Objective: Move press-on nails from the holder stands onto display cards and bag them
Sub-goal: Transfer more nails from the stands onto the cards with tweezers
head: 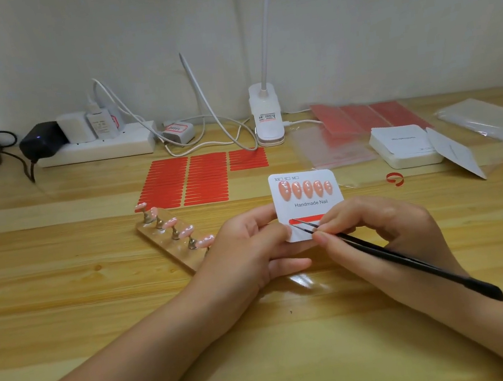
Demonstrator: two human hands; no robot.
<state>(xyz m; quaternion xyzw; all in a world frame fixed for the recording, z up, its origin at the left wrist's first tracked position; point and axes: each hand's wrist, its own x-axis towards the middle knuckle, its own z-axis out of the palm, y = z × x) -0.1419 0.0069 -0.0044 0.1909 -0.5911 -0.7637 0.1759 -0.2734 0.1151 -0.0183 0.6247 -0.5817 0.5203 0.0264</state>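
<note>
Just right of the frame's centre, your left hand (251, 248) gripped the display card (307, 203) steady above the tabletop (67, 310) so your right hand (377, 231), pinching tweezers (379, 250), could work its red strip (307, 219), five nails (178, 224) waiting on the holder stand (168, 246).

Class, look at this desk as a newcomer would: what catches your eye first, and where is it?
The white card at centre, carrying five pink nails, held by the left hand while the right hand works black tweezers at its red strip. Left of it, a wooden stand holds more nails; behind lie red sticker sheets.
</note>
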